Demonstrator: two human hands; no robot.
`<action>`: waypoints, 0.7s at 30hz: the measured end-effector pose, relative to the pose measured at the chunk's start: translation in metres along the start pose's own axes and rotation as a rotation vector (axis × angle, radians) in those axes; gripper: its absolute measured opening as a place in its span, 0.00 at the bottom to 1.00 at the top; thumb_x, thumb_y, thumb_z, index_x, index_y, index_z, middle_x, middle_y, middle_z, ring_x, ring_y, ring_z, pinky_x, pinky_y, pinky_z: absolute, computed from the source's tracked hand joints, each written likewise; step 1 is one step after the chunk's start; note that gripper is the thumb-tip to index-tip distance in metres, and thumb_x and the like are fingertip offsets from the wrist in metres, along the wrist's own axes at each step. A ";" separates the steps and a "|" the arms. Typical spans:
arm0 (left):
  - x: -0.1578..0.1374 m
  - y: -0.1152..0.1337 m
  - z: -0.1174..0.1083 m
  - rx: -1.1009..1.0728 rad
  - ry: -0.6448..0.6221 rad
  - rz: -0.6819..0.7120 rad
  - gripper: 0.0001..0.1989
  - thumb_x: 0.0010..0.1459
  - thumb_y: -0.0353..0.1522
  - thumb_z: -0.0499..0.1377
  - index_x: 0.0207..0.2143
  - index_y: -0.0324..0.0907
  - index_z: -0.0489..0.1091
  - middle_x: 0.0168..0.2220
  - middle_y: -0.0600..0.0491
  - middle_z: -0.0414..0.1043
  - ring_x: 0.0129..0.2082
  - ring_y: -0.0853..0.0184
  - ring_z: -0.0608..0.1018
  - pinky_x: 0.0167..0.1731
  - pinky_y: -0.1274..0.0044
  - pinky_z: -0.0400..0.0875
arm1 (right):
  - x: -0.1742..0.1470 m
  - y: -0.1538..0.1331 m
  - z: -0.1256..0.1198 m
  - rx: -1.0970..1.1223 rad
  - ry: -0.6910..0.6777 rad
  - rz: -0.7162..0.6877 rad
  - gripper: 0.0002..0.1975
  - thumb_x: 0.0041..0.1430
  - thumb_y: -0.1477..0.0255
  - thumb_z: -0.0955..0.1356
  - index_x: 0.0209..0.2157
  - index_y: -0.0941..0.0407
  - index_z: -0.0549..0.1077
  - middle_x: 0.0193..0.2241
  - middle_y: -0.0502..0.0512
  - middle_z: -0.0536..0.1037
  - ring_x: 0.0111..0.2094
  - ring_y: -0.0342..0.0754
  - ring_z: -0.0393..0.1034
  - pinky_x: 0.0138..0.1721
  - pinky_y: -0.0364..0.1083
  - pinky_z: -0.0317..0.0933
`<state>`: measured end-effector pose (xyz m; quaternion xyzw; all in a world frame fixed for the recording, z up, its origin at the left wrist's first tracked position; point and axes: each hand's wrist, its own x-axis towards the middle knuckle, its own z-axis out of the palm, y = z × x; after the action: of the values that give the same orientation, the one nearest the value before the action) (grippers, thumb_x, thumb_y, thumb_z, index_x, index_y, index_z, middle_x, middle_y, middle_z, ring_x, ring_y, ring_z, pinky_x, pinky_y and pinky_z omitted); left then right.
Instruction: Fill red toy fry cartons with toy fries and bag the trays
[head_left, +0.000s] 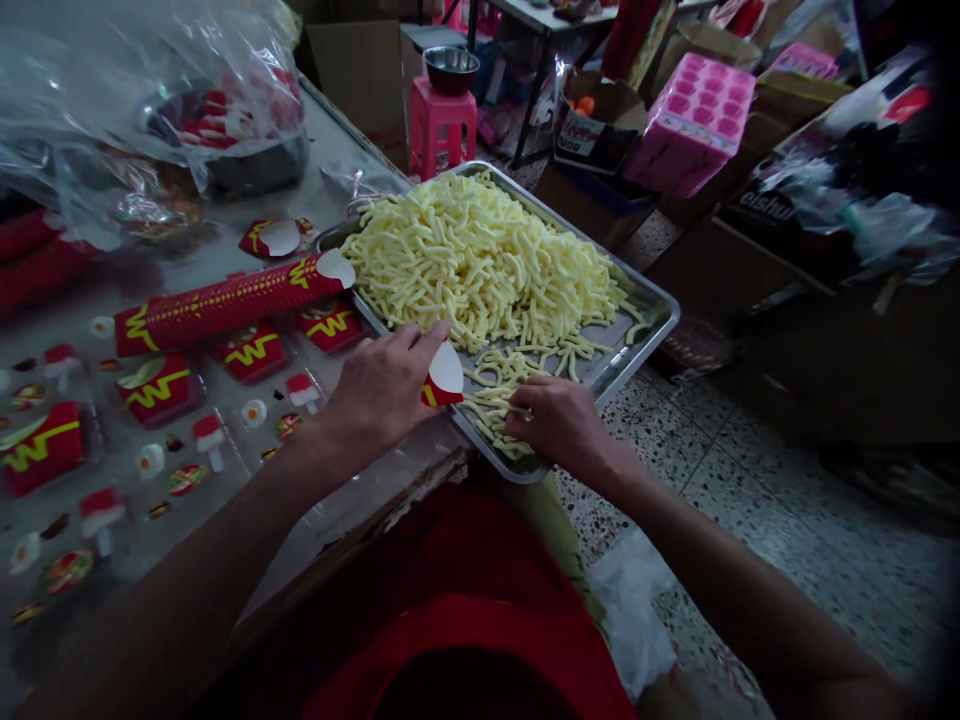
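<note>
My left hand (390, 385) is closed around a small red and white fries box (448, 370), tilted with its white inner side facing right. My right hand (559, 420) has its fingers pinched on pale yellow stick pieces (495, 405) that look like toy french fries, right at the mouth of the box. Both hands are over the near corner of a metal tray (645, 320), which carries a big heap of the fries (480, 260). Left of the tray, a long nested stack of red fries boxes (225, 305) lies on the table.
Clear plastic trays with filled boxes (156, 388), toy popsicles and tiny food pieces cover the table (360, 500). A metal bowl (255, 170) under plastic film stands at the back left. Beyond the tray are a pink stool (442, 125), a pink box (690, 125) and cartons.
</note>
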<state>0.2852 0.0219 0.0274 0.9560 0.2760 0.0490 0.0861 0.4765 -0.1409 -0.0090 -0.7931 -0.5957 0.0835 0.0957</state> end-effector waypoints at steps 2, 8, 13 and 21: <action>0.005 0.002 -0.002 0.044 -0.040 0.099 0.47 0.50 0.35 0.74 0.70 0.42 0.61 0.56 0.40 0.74 0.54 0.44 0.78 0.53 0.61 0.74 | 0.001 0.000 -0.021 0.016 0.047 0.003 0.06 0.54 0.73 0.71 0.32 0.53 0.83 0.31 0.52 0.82 0.31 0.47 0.73 0.32 0.45 0.54; 0.039 0.023 -0.011 -0.028 -0.054 0.311 0.33 0.50 0.32 0.73 0.58 0.43 0.72 0.50 0.45 0.76 0.50 0.53 0.79 0.52 0.67 0.74 | 0.040 -0.021 -0.086 -0.257 -0.009 -0.175 0.03 0.53 0.75 0.75 0.29 0.52 0.82 0.25 0.53 0.78 0.32 0.51 0.72 0.35 0.47 0.53; 0.068 0.025 0.009 -0.526 0.129 0.278 0.33 0.38 0.32 0.78 0.50 0.39 0.76 0.48 0.46 0.80 0.48 0.55 0.81 0.50 0.67 0.76 | 0.067 -0.037 -0.099 -0.212 0.025 -0.251 0.05 0.61 0.78 0.72 0.33 0.56 0.82 0.32 0.56 0.78 0.36 0.50 0.72 0.38 0.48 0.58; 0.065 0.016 0.036 -0.824 0.432 0.160 0.48 0.42 0.44 0.79 0.63 0.39 0.67 0.62 0.40 0.73 0.61 0.50 0.76 0.64 0.61 0.70 | 0.081 -0.038 -0.097 0.101 0.116 -0.325 0.07 0.65 0.75 0.70 0.37 0.56 0.83 0.36 0.53 0.78 0.41 0.48 0.72 0.44 0.46 0.63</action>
<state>0.3540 0.0383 -0.0021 0.8283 0.1707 0.3588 0.3949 0.4877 -0.0577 0.0929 -0.6841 -0.7045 0.0509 0.1817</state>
